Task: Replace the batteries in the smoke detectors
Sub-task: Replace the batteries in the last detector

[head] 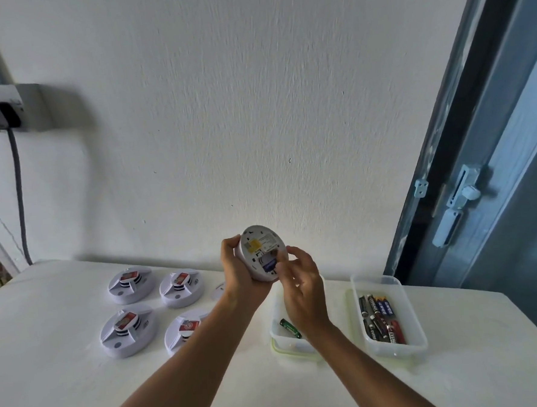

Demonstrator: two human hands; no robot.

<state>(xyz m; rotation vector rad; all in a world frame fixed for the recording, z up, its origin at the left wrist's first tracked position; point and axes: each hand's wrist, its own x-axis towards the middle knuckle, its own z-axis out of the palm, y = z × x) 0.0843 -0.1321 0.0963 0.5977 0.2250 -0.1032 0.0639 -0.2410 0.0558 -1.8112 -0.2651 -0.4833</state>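
I see right hand fingertips pinching at the battery in the smoke detector | left hand grips detector above table | tub below detector, battery box to its right | risk: battery springs free, misses tub.

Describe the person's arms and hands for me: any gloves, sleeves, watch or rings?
Both forearms are bare all the way to the bottom edge of the picture; no sleeves show. The left hand and right hand wear no gloves. No watch, bracelet or ring shows on either wrist or on the fingers in view.
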